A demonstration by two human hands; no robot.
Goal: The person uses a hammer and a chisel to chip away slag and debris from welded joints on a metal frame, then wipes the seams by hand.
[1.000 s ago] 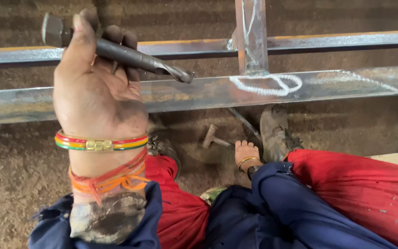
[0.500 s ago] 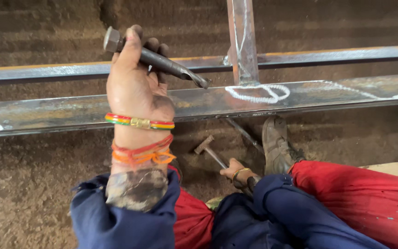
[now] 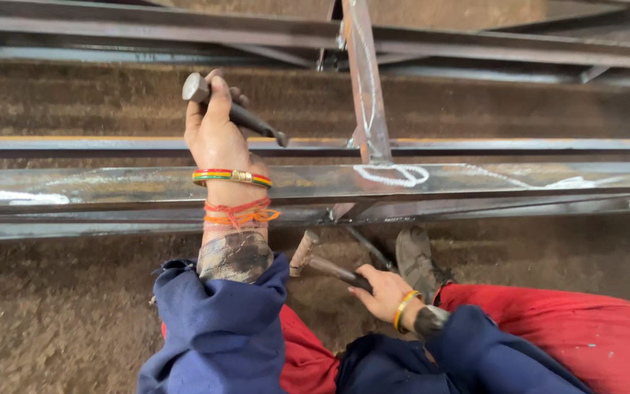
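My left hand (image 3: 216, 128) is raised above a long steel beam (image 3: 111, 190) and grips a dark metal chisel (image 3: 236, 111), its tip pointing right and down toward an upright steel bar (image 3: 366, 87). Coloured bangles and orange threads circle that wrist. My right hand (image 3: 382, 292) is low, near my red trouser leg, and holds a small hammer (image 3: 315, 257) by its handle, the head lying left just under the beam. White chalk marks (image 3: 391, 174) sit on the beam at the foot of the upright.
More steel sections (image 3: 512, 47) run across the back. The ground (image 3: 60, 321) is brown dirt. My shoe (image 3: 415, 259) rests below the beam, beside the hammer hand.
The view has pulled back. My left hand with the chisel now sits farther from the camera above the beam. My right hand has closed on the hammer handle that lay on the dirt.
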